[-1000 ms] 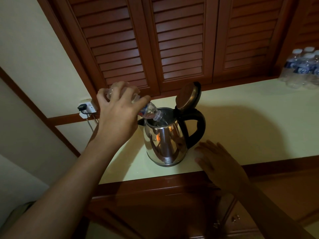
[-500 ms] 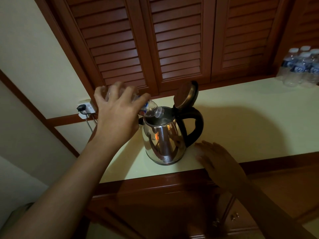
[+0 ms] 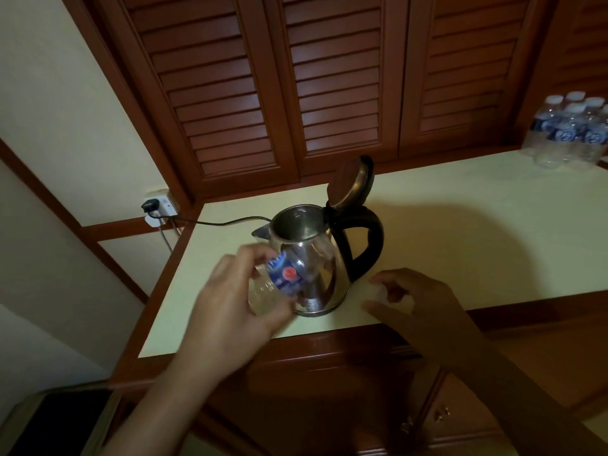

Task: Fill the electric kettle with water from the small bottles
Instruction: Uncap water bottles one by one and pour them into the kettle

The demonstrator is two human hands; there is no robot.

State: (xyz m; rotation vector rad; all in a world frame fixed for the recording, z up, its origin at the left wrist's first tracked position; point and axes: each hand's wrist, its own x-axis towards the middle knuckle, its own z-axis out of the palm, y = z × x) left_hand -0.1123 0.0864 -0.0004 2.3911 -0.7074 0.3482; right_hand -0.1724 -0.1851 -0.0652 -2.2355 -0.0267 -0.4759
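Now left hand (image 3: 230,307) grips tilted bottle (image 3: 283,278) before kettle (image 3: 309,258); right hand (image 3: 418,307) curled loosely over counter (image 3: 477,225), holding nothing.

Single head-worn view, wide-angle; looks forward and down from above the surface (image 3: 460,205); close, within arm's reach of the kettle (image 3: 309,258); louvred doors (image 3: 335,87) fill the top; edges bowed.

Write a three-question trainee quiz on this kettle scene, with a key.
1. True or false: the kettle lid is shut.
2. Which hand holds the small bottle: A left hand, B right hand?
3. Fill in: the spare bottles stand at the counter's far ____ end.

Key: 1 false; 2 A; 3 right.
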